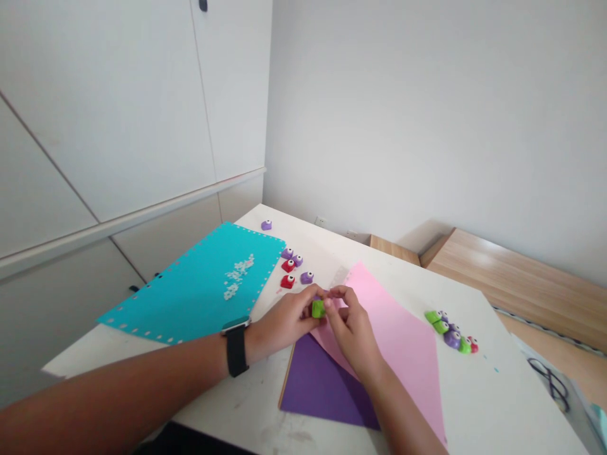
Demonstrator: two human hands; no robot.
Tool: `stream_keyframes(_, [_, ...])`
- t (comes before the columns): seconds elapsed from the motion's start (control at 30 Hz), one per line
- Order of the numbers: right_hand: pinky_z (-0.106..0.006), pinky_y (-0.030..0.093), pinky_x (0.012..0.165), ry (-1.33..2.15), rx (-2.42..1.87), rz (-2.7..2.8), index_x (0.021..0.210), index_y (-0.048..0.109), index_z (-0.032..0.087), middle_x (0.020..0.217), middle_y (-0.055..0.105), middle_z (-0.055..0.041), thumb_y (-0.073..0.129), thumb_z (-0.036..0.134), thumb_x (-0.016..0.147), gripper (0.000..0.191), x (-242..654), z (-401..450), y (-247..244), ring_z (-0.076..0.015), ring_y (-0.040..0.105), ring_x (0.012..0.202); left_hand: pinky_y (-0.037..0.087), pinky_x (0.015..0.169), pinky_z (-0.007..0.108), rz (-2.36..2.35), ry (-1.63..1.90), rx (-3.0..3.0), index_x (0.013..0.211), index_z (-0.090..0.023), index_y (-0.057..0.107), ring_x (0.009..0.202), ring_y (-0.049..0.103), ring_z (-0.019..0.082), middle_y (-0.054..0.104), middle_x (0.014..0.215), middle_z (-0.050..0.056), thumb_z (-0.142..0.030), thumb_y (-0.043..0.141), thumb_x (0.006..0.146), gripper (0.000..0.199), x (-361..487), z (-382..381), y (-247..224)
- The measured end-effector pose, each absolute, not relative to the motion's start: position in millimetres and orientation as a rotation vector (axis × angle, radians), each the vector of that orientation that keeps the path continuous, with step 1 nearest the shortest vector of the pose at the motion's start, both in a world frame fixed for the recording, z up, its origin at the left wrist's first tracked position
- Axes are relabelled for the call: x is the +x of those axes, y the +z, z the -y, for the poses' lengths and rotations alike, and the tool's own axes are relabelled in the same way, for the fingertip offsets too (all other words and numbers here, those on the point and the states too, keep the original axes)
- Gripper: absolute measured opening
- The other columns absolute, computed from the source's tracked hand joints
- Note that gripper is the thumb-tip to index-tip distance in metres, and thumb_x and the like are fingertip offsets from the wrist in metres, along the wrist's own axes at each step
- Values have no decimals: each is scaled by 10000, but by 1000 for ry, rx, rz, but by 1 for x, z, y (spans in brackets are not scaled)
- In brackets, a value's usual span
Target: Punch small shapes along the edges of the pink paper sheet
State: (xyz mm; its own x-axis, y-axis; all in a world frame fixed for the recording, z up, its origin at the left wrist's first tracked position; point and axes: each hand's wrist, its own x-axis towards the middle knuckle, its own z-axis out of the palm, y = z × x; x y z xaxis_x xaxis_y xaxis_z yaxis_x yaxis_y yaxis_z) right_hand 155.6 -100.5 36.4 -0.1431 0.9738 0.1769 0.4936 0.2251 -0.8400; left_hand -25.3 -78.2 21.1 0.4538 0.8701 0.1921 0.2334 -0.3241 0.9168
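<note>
My left hand (296, 316), with a black watch (236, 344) on its wrist, is closed round a small green paper punch (318, 309). My right hand (349, 322) touches the punch from the right, thumb against it and fingers curled at the upper edge of a pink sheet (403, 341). The punch is at this sheet's left edge, its mouth partly hidden by my fingers. Under the pink sheet lies a purple sheet (327, 385). To the left is a blue sheet (190, 291) with small holes along its edges and a pile of white cut-outs (232, 285) on it.
Purple and red punches (287, 281) stand between the blue sheet and my hands. Several green, purple and red punches (453, 340) cluster on the right of the white table (502, 398). Beyond are a wooden surface (521, 265) and, at lower right, glasses (550, 382).
</note>
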Motion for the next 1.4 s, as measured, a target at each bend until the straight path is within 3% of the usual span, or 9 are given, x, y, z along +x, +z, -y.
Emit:
stream_keyframes(0.1, [-385, 495, 983, 608, -1274, 2000, 1268, 565, 248, 1303, 632, -86, 398, 266, 1026, 295, 174, 95, 42, -228, 632, 1143, 438, 650, 242, -929, 866, 1760, 1131, -198, 571, 756, 622, 164, 658, 876, 16, -343, 684, 878, 312, -24, 76, 17])
stream_keyframes(0.17, [-415, 443, 1077, 505, -1237, 2152, 1286, 573, 247, 1408, 563, -95, 408, 179, 991, 344, 182, 91, 41, -245, 550, 1282, 439, 658, 239, -904, 860, 1735, 1114, -200, 562, 767, 616, 160, 650, 892, 12, -358, 701, 868, 323, -24, 76, 15])
stream_keyframes(0.27, [-367, 515, 963, 434, -1289, 2281, 1240, 598, 241, 1331, 582, -102, 465, 114, 925, 365, 186, 89, 39, -231, 630, 1132, 444, 669, 240, -877, 814, 1727, 1098, -195, 566, 768, 611, 160, 636, 863, 1, -364, 703, 865, 319, -23, 77, 16])
stream_keyframes(0.4, [-309, 531, 776, 356, -1380, 2343, 1036, 646, 221, 1146, 589, -90, 534, 141, 899, 194, 186, 90, 39, -196, 657, 890, 462, 690, 252, -839, 743, 1720, 1101, -182, 595, 786, 625, 173, 655, 875, 16, -367, 688, 875, 307, -23, 78, 19])
stream_keyframes(0.6, [-326, 513, 814, 383, -1385, 2280, 980, 620, 223, 1103, 561, -75, 538, 167, 921, 116, 198, 89, 39, -190, 629, 888, 488, 900, 325, -828, 731, 1851, 1242, -211, 645, 1019, 630, 235, 689, 1138, 68, -345, 707, 859, 411, -29, 67, 24])
stream_keyframes(0.77, [-317, 510, 817, 465, -1340, 2271, 981, 614, 228, 1087, 555, -60, 557, 173, 918, 101, 200, 90, 41, -177, 612, 868, 388, 1106, 405, -833, 702, 1961, 1401, -236, 577, 1241, 554, 280, 621, 1367, 88, -365, 675, 884, 542, -37, 61, 33])
stream_keyframes(0.93, [-306, 505, 823, 533, -1298, 2270, 967, 637, 230, 1045, 555, -45, 588, 197, 921, 75, 199, 92, 44, -174, 602, 875, 474, 1002, 365, -875, 609, 1902, 1400, -236, 582, 1161, 611, 271, 651, 1329, 75, -396, 601, 929, 498, -41, 62, 41])
stream_keyframes(1.2, [-292, 487, 787, 501, -1325, 2251, 946, 669, 221, 999, 558, -38, 573, 170, 936, 109, 199, 90, 39, -159, 599, 840, 503, 781, 279, -677, 381, 1811, 1403, -199, 555, 848, 637, 190, 696, 956, 49, -483, 599, 933, 550, -47, 56, 39])
stream_keyframes(1.4, [-285, 490, 790, 554, -1285, 2241, 949, 671, 219, 1028, 559, -40, 570, 170, 940, 112, 196, 91, 40, -151, 598, 849, 491, 875, 301, -619, 438, 1672, 1302, -226, 554, 1014, 633, 205, 664, 1123, 73, -459, 627, 929, 446, -44, 55, 35])
